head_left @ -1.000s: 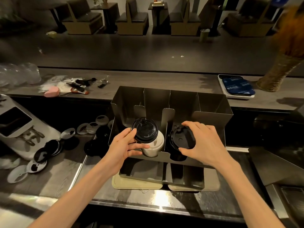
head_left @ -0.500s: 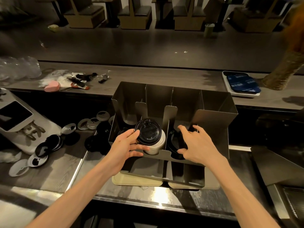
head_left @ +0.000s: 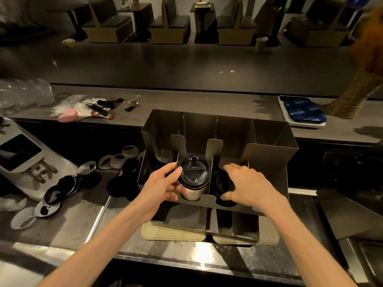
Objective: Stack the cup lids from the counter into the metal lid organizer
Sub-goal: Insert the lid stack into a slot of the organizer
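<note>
Right hand lowered its lid, now open (perhaps touching); left hand grips cup on dim counter.

Left hand and right hand, both bare. Forearms are uncovered. No sleeve, ring or watch shows.

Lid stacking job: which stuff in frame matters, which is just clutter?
Job:
metal lid organizer
stack of lids in left hand
loose lids on the counter
right hand

Clutter:
pink object
blue packets tray
white machine
</note>
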A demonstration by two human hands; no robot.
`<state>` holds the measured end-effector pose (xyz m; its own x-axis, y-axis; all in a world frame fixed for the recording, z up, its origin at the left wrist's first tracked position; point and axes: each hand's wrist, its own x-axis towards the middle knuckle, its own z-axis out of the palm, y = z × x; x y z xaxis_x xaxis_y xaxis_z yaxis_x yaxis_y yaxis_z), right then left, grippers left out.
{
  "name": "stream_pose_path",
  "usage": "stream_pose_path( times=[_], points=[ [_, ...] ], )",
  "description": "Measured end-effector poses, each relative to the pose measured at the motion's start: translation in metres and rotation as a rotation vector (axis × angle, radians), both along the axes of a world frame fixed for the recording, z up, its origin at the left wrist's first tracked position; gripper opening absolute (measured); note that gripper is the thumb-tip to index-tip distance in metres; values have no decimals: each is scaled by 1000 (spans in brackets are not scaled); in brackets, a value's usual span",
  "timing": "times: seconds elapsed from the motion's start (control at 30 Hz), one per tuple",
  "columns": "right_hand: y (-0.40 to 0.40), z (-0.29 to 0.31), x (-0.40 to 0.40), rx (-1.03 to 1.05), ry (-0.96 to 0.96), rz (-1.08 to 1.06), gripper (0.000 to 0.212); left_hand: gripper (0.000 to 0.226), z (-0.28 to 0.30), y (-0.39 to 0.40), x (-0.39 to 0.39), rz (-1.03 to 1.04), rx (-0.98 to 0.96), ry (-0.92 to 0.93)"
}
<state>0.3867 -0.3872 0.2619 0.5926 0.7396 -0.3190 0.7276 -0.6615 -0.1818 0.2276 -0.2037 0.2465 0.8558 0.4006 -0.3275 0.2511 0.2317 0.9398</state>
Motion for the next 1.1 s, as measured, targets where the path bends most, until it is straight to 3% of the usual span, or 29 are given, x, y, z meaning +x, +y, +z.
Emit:
stream_pose_path(
  times=[0.1, 0.2, 0.27, 0.47, 0.73, 0.9, 1.1],
  points=[
    [2, 13, -14, 286, -41, -16, 84, 23, 2, 7, -1, 21, 46, 10],
    [16, 17, -29, 532, 51, 85, 92, 22, 5, 14, -3, 6, 59, 3],
    [27, 13, -36, 563, 70, 140, 97, 23, 8, 16, -7, -60, 56, -14],
    [60, 9, -52, 669, 51, 171, 84, 26, 16, 49, -27, -86, 71, 9],
    [119, 18, -63, 607, -46, 228, 99, 27, 26, 107, -51, -36, 110, 62],
    [141, 15, -60, 361, -121, 178, 100, 20, 25, 138, -61, 156, 115, 92],
    [168, -7, -68, 139, -235, 238, 94, 19, 15, 157, -72, 142, 81, 124]
  ],
)
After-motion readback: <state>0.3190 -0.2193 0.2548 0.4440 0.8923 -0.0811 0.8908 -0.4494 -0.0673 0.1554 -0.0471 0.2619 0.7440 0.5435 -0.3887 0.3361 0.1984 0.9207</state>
